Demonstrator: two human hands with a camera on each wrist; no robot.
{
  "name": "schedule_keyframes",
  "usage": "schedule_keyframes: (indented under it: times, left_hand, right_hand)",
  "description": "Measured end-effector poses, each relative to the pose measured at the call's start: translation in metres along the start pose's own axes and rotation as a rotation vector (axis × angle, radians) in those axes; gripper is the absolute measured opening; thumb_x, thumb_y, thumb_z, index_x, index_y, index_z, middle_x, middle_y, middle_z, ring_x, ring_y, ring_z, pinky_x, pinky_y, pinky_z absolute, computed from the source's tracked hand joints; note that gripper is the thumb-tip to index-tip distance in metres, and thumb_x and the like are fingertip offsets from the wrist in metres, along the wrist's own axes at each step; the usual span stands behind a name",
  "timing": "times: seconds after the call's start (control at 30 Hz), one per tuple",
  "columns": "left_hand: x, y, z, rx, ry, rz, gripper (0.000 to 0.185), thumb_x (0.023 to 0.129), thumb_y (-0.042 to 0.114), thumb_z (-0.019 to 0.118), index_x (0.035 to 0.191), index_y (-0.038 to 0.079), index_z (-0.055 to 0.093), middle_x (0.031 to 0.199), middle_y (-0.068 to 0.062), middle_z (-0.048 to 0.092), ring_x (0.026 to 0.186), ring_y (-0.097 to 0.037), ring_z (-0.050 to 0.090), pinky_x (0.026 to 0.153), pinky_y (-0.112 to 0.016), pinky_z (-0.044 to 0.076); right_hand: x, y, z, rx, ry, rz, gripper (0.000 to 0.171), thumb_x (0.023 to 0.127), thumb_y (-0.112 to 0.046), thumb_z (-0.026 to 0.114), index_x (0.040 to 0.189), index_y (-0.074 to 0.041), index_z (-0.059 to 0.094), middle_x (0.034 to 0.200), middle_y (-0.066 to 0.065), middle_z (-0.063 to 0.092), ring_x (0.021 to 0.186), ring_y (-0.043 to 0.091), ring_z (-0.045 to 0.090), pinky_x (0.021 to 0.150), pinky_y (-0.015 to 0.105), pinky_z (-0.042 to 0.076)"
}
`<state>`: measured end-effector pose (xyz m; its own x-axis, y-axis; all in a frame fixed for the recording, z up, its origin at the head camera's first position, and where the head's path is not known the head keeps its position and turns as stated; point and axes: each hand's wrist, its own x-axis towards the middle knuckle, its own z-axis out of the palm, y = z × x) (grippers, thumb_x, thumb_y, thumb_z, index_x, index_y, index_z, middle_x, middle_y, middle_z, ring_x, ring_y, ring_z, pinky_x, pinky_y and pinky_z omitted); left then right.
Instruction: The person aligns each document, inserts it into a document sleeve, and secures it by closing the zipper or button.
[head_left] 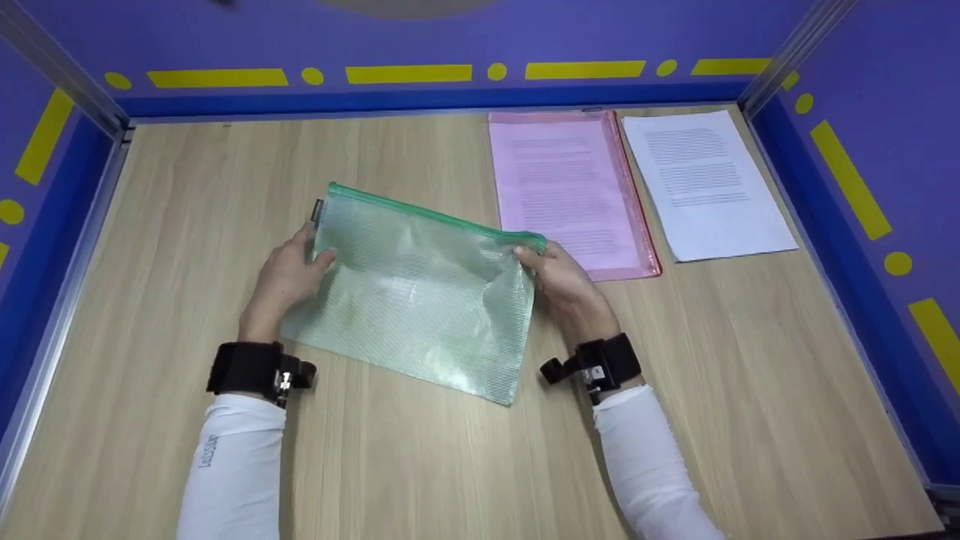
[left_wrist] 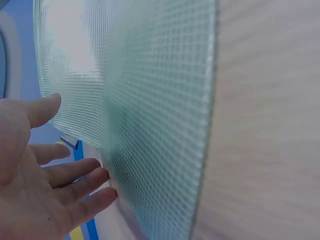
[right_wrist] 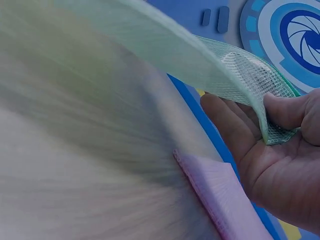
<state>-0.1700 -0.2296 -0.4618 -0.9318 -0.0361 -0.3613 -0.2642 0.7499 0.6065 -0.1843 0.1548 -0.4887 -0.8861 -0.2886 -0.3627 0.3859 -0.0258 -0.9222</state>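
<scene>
A translucent green mesh zipper pouch (head_left: pixel 420 292) is held up over the table, tilted, its green zipper edge away from me. My right hand (head_left: pixel 566 285) pinches its far right corner, thumb on the front face and fingers behind; the right wrist view shows the mesh corner (right_wrist: pixel 245 75) bent between them. My left hand (head_left: pixel 285 277) is at the pouch's left edge near the dark zipper pull (head_left: pixel 317 212). In the left wrist view, that hand's fingers are spread and fairly straight, with the fingertips (left_wrist: pixel 107 194) right at the pouch's edge and the thumb near its other face.
A pink zipper pouch (head_left: pixel 562 195) with printed sheets inside lies at the back right, partly overlapped by the green pouch's corner and my right hand. Beside it lies a stack of printed white paper (head_left: pixel 712 195). Blue panels (head_left: pixel 420 101) border the wooden table (head_left: pixel 420 465).
</scene>
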Motion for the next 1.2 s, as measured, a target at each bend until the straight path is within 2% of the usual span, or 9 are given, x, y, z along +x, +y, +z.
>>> schedule_keyframes:
  times: [0.13,0.27,0.43,0.5,0.6,0.7,0.83,1.03,1.2]
  left_hand:
    - [0.006,0.0,-0.002,-0.047,-0.002,-0.011,0.085,0.102,0.05,0.045,0.16,0.007,0.0,0.162,-0.026,0.022,0.149,-0.046,0.023,0.114,-0.068,0.027]
    - [0.008,0.002,0.0,-0.136,0.059,-0.005,0.086,0.101,0.048,0.049,0.16,0.007,0.002,0.159,-0.029,0.029,0.148,-0.043,0.028,0.116,-0.062,0.03]
    - [0.008,0.008,0.0,-0.237,0.167,0.05,0.075,0.1,0.044,0.053,0.155,0.002,0.026,0.124,-0.019,0.053,0.113,-0.029,0.053,0.09,-0.038,0.049]
    - [0.008,0.01,-0.001,-0.259,0.192,0.058,0.069,0.1,0.045,0.054,0.15,0.001,0.038,0.11,-0.011,0.052,0.098,-0.022,0.05,0.078,-0.03,0.044]
    - [0.008,0.012,-0.002,-0.297,0.209,0.047,0.058,0.099,0.045,0.054,0.136,0.0,0.051,0.103,-0.005,0.052,0.09,-0.016,0.048,0.074,-0.025,0.041]
    - [0.009,0.013,-0.001,-0.345,0.212,0.049,0.046,0.1,0.039,0.055,0.124,0.0,0.054,0.094,-0.003,0.048,0.083,-0.015,0.044,0.07,-0.025,0.037]
    - [0.009,0.016,0.004,-0.403,0.236,0.054,0.033,0.101,0.032,0.056,0.121,0.006,0.056,0.09,0.001,0.047,0.08,-0.014,0.042,0.069,-0.027,0.033]
    - [0.009,0.025,0.016,-0.472,0.337,0.052,0.025,0.101,0.033,0.055,0.11,0.009,0.054,0.087,0.003,0.042,0.077,-0.011,0.04,0.066,-0.025,0.031]
    - [0.008,0.034,0.029,-0.575,0.457,0.132,0.026,0.099,0.027,0.059,0.109,0.003,0.058,0.082,0.002,0.043,0.074,-0.01,0.039,0.064,-0.021,0.033]
  right_hand:
    - [0.0,0.0,0.002,-0.019,-0.017,-0.011,0.027,0.103,-0.013,0.047,0.122,-0.005,0.064,0.097,-0.002,0.068,0.09,0.012,0.061,0.086,0.027,0.048]
    - [0.001,0.0,0.0,-0.048,-0.043,-0.028,0.028,0.103,-0.011,0.046,0.123,-0.003,0.063,0.097,-0.004,0.067,0.091,0.012,0.06,0.087,0.027,0.047]
    - [0.001,0.0,-0.006,-0.05,-0.042,-0.036,0.027,0.103,-0.011,0.045,0.124,-0.003,0.061,0.096,-0.002,0.068,0.083,0.012,0.063,0.08,0.025,0.051]
    - [0.0,-0.001,-0.009,-0.055,-0.031,-0.037,0.027,0.103,-0.012,0.045,0.124,-0.004,0.061,0.095,-0.001,0.068,0.079,0.012,0.065,0.076,0.025,0.054]
    - [0.0,-0.003,-0.012,-0.074,-0.022,-0.043,0.028,0.103,-0.012,0.045,0.125,-0.004,0.061,0.094,-0.001,0.069,0.078,0.012,0.066,0.075,0.025,0.054]
    - [0.001,-0.003,-0.013,-0.074,-0.015,-0.041,0.028,0.103,-0.013,0.046,0.125,-0.004,0.061,0.092,-0.001,0.069,0.078,0.012,0.065,0.076,0.026,0.054]
    - [0.003,-0.002,-0.013,-0.019,0.039,-0.034,0.025,0.103,-0.017,0.05,0.121,-0.005,0.063,0.089,-0.001,0.069,0.075,0.012,0.065,0.072,0.026,0.055]
    - [0.005,-0.001,-0.016,0.133,0.179,-0.004,0.028,0.095,-0.03,0.066,0.114,-0.01,0.066,0.091,0.001,0.071,0.077,0.015,0.066,0.074,0.03,0.056]
    - [0.001,-0.002,-0.028,0.183,0.203,0.038,0.044,0.086,-0.031,0.077,0.125,-0.018,0.061,0.105,0.004,0.071,0.09,0.02,0.069,0.083,0.039,0.057]
